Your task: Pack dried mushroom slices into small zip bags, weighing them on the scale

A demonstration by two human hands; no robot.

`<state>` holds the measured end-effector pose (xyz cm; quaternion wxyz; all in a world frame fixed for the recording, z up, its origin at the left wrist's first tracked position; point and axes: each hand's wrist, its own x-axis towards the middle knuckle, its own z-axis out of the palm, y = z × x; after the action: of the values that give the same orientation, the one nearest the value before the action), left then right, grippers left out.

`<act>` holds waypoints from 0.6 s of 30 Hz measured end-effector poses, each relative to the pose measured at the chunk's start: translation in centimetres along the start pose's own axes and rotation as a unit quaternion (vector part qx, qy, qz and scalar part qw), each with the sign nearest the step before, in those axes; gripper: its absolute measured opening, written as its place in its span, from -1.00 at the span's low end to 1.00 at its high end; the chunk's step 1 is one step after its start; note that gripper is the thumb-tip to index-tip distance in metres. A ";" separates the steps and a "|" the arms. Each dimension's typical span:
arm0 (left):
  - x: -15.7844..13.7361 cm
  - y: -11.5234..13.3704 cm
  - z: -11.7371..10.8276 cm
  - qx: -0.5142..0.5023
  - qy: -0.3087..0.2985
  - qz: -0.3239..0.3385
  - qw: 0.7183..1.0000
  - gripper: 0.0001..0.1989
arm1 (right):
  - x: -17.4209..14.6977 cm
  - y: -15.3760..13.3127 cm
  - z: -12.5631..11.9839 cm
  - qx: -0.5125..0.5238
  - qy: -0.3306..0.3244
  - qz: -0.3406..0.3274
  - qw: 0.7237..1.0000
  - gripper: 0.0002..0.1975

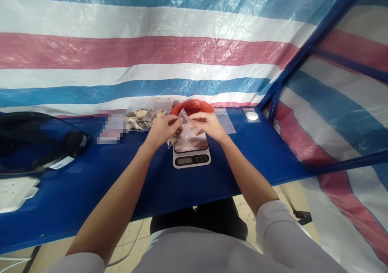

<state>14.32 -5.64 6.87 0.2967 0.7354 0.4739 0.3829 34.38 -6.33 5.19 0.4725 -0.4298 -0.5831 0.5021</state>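
Note:
Both my hands pinch a small clear plastic bag [187, 129] between them, over a kitchen scale [192, 158]. My left hand [165, 130] grips the bag's left side; my right hand [209, 124] has its right side. Whatever the bag contains is too faint to make out. Below my left fingers, a small bag with tan pieces [171, 142] touches the scale's left side. A larger clear bag of tan, chip-like pieces [141, 118] lies beyond my left hand. Behind the hands, a red basket [194, 105] is partly hidden by them.
Flat clear bags [226, 120] lie right of the basket, and a white round item in a clear packet [251, 116] sits farther right. At left are a black headset [75, 139] and a white power strip [15, 192]. Striped sheeting [151, 50] walls the blue table [251, 155].

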 end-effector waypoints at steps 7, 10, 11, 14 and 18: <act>2.1 0.1 0.0 -0.148 -0.072 -0.154 0.974 -0.54 | 0.9 -0.8 0.1 -0.035 -0.043 0.010 0.998 -0.73; 2.6 -0.2 -0.3 -0.199 -0.110 -0.178 0.957 -0.57 | 1.4 -1.1 -0.1 -0.044 -0.067 0.027 0.996 -0.74; 2.8 -0.3 -0.4 -0.213 -0.119 -0.187 0.952 -0.59 | 1.6 -1.2 -0.3 -0.046 -0.078 0.034 0.995 -0.73; 3.3 -1.0 -0.5 -0.247 -0.128 -0.218 0.935 -0.62 | 2.2 -1.8 -0.7 -0.045 -0.103 0.059 0.992 -0.72; 3.8 -1.7 -0.4 -0.275 -0.128 -0.228 0.925 -0.60 | 2.8 -2.9 -1.0 -0.089 -0.120 0.083 0.985 -0.78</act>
<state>14.18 -1.50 6.83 0.6245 0.5403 0.4627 0.3224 34.79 -3.82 8.46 0.3158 -0.4532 -0.6405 0.5335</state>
